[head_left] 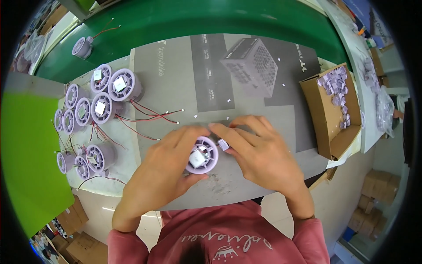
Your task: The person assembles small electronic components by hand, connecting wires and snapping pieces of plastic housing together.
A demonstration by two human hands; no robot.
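My left hand [165, 160] is wrapped round a lavender round fan unit [203, 156] with a spoked face and a white square at its centre. Its thumb lies along the near rim and the fingers along the far left side. Close by on the right, my right hand [263, 154] pinches a small lavender block [223, 144] between thumb and fingers, beside the fan's rim. The forefingers of both hands nearly meet above the fan. Whether a wire joins block and fan is too small to tell.
Several similar lavender fan units [103, 108] with red and black wires stand on the left. One more fan unit [81, 48] sits on the green surface behind. An open cardboard box [317, 116] at the right holds many small lavender blocks [336, 83]. Tiny white bits dot the grey printed cardboard sheet [176, 88].
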